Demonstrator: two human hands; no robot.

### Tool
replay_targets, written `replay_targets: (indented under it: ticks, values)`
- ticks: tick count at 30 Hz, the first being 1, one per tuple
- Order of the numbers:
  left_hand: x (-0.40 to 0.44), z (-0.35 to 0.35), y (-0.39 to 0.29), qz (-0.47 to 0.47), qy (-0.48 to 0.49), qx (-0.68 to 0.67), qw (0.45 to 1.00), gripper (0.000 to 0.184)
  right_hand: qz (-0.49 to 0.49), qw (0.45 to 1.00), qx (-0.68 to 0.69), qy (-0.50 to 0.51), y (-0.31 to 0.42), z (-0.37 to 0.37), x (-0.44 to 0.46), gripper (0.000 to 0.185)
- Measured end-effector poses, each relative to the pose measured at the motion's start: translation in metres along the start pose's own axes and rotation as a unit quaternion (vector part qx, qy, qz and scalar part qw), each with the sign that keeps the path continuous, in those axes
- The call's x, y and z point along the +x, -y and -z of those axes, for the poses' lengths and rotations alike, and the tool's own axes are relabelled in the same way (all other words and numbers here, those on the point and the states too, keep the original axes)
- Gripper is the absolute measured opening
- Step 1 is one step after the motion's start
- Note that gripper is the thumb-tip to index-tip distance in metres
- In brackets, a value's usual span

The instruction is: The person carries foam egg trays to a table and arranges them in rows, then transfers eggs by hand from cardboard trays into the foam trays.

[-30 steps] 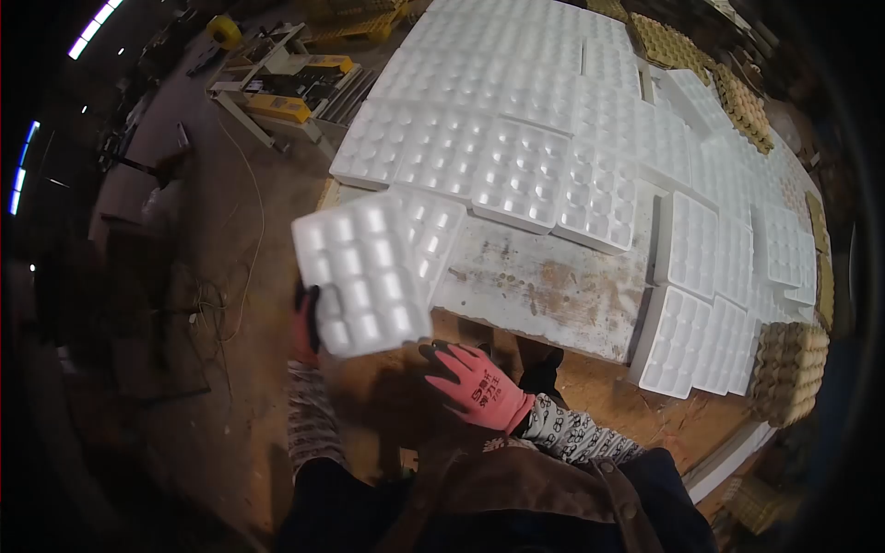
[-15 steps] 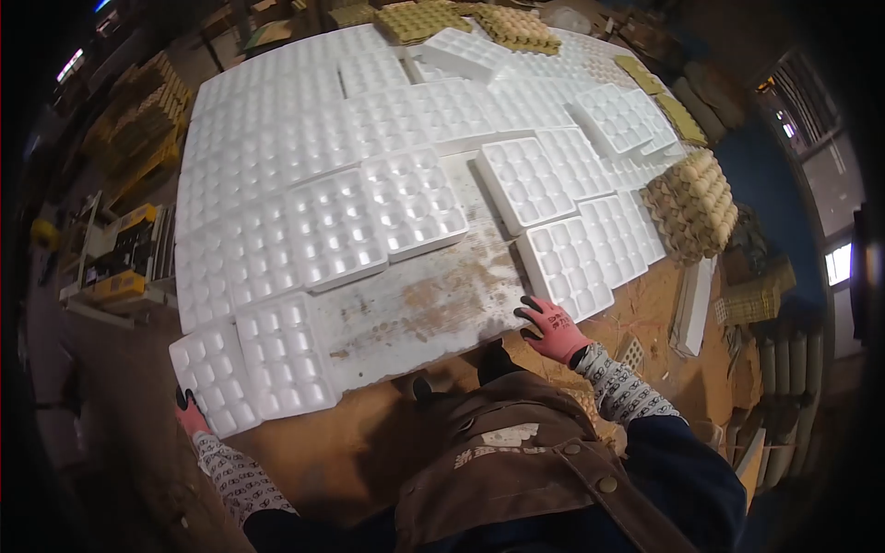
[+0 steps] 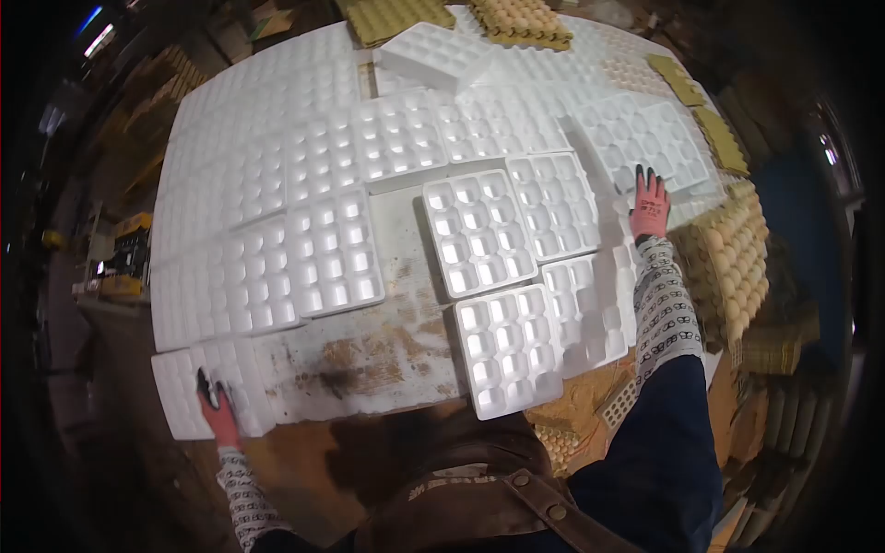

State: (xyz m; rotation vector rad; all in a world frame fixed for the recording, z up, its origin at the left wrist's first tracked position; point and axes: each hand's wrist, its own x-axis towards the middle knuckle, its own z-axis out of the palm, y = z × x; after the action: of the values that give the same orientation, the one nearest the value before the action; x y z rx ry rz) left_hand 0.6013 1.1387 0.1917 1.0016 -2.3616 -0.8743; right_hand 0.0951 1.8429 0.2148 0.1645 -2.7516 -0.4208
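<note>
Both hands wear pink gloves with black fingertips. My left hand (image 3: 221,415) rests on a white foam tray (image 3: 180,382) at the near left corner of the table, its fingers apart. My right hand (image 3: 651,210) reaches to the far right, fingers stretched out over the near edge of a white tray (image 3: 622,138) stacked on others. Between my hands, two white trays with empty round cups, one farther (image 3: 479,230) and one nearer (image 3: 509,346), lie by the bare table top (image 3: 387,350). Whether my right fingertips press on the tray is hard to tell.
White cupped trays (image 3: 249,111) cover most of the table. Stacked egg flats holding eggs (image 3: 733,258) stand at the right edge. More eggs on a flat (image 3: 521,20), an olive flat (image 3: 396,20) and a tilted white tray (image 3: 438,55) are at the back.
My right hand has moved from the table's front edge up to the stacked trays at right. My left hand has shifted from the corner tray's outer side onto it. The view has turned somewhat.
</note>
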Motion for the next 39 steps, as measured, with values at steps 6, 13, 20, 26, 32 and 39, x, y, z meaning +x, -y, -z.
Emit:
replay_targets:
  ticks: [6, 13, 20, 26, 32, 39]
  values:
    - [-0.096, -0.219, -0.228, -0.056, 0.315, -0.291, 0.902, 0.084, 0.182, 0.961, 0.192, -0.079, 0.027, 0.006, 0.021, 0.036]
    - [-0.117, -0.261, -0.318, 0.091, 0.259, -0.438, 0.856, 0.065, 0.457, 0.737, 0.491, 0.090, 0.148, 0.180, -0.128, 0.042]
    - [-0.166, -0.095, -0.101, 0.267, -0.027, -0.224, 0.937, 0.044, 0.174, 0.849, 0.499, 0.029, 0.088, 0.076, -0.057, 0.068]
    - [-0.157, -0.037, 0.028, 0.290, -0.078, 0.049, 0.952, 0.050, -0.118, 0.987, 0.105, 0.039, -0.006, -0.043, 0.097, 0.095]
    - [-0.120, -0.054, -0.046, 0.212, -0.110, 0.320, 0.917, 0.059, -0.122, 0.961, -0.104, 0.227, -0.046, -0.093, 0.125, 0.076]
    - [-0.123, -0.096, -0.101, 0.047, 0.012, 0.387, 0.921, 0.069, -0.153, 0.974, -0.109, 0.125, -0.068, -0.089, 0.134, 0.043]
